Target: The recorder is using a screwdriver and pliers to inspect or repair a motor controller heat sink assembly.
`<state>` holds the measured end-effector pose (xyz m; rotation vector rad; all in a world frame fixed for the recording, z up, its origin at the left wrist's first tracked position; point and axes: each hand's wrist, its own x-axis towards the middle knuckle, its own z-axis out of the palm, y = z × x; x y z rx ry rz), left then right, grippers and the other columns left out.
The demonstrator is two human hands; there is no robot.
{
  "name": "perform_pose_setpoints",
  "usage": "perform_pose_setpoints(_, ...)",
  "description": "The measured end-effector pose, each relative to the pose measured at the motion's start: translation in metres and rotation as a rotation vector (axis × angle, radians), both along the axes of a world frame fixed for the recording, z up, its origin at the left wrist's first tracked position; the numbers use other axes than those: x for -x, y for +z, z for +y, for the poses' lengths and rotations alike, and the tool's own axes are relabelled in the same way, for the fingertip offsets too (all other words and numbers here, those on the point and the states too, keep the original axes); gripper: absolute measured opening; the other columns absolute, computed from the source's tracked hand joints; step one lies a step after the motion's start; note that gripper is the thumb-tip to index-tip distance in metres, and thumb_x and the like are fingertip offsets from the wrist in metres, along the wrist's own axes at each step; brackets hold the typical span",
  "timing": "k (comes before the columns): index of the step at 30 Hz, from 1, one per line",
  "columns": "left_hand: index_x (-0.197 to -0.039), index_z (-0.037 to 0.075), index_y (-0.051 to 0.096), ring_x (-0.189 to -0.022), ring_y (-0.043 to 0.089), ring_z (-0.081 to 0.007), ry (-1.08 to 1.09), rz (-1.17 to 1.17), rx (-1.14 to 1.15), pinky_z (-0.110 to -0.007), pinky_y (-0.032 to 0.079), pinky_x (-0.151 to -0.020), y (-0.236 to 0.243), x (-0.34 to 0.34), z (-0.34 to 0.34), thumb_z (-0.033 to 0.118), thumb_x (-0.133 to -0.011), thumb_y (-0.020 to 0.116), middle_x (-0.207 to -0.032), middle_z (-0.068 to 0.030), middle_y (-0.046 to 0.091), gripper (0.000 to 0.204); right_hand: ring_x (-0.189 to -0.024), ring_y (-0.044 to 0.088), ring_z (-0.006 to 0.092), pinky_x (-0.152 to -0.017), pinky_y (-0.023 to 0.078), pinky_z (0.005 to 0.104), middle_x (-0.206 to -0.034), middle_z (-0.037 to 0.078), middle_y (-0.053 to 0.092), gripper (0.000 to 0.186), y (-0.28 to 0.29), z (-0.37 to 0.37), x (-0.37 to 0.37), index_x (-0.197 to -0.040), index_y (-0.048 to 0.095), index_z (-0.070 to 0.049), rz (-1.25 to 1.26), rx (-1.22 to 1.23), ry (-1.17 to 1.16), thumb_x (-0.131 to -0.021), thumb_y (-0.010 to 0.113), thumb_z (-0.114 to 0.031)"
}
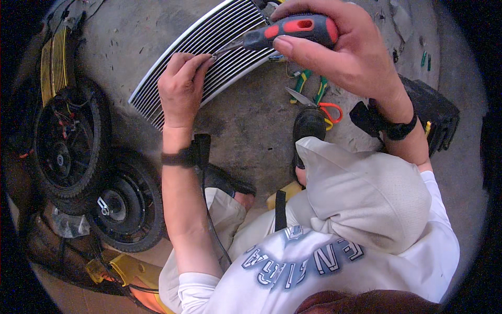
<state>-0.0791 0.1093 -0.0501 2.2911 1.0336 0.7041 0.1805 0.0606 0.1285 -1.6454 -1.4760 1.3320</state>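
In my right hand [345, 49] is a screwdriver [253, 40] with a dark handle and red patches. Its shaft points left and slightly down toward the fingertips of my left hand [180, 89]. Those fingertips are pinched together at the screwdriver's tip, around something too small to make out. Beneath both hands lies a curved panel [219, 29] with dark and light slats and a white rim, on the floor.
Green-handled pliers [320, 90] and scissors [333, 111] with orange and yellow handles lie by my shoe [308, 125]. Two black tyred wheels [125, 201] rest at the left, below a yellow slatted panel [55, 63]. A black case-like object [431, 110] stands at the right.
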Motion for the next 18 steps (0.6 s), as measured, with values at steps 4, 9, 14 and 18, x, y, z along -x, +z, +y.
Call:
perform_pose_setpoints(4,-0.095,0.008,0.077,-0.068,0.065,-0.0239,0.007,-0.012,-0.053,-0.036,0.053,-0.06,-0.002,-0.004,-0.002,0.01,-0.084,0.081,-0.083,-0.0073,0.065,0.013,-0.085,0.07,0.0159,-0.076,0.054,0.0283,-0.093,0.012,0.073,0.03,-0.041,0.0,-0.019,-0.112,0.067,0.006,0.08,-0.207,0.082,-0.094,0.074,-0.017)
perform_pose_setpoints(9,-0.096,0.008,0.076,-0.068,0.065,-0.0243,-0.002,-0.054,-0.061,-0.035,0.052,-0.06,-0.005,-0.002,-0.002,0.009,-0.084,0.081,-0.084,-0.0076,0.065,0.013,-0.083,0.071,0.0183,-0.075,0.054,0.03,-0.092,0.013,0.074,0.03,-0.034,0.005,-0.018,-0.108,0.067,0.005,0.08,-0.216,0.14,-0.091,0.076,-0.019)
perform_pose_setpoints(14,-0.096,0.008,0.076,-0.069,0.066,-0.0245,-0.02,-0.053,-0.058,-0.035,0.053,-0.06,-0.004,-0.003,-0.002,0.009,-0.084,0.081,-0.084,-0.0074,0.065,0.013,-0.082,0.071,0.0185,-0.075,0.055,0.0305,-0.091,0.012,0.074,0.031,-0.028,0.008,-0.016,-0.107,0.068,0.004,-0.013,-0.194,0.179,-0.091,0.076,-0.022)
perform_pose_setpoints(18,-0.096,0.008,0.076,-0.069,0.066,-0.0244,-0.003,-0.061,-0.092,-0.035,0.053,-0.06,-0.007,-0.003,-0.004,0.009,-0.084,0.081,-0.084,-0.0071,0.065,0.013,-0.081,0.071,0.019,-0.074,0.055,0.0305,-0.09,0.012,0.074,0.033,-0.026,0.011,-0.014,-0.107,0.068,0.004,-0.046,-0.176,0.208,-0.091,0.076,-0.023)
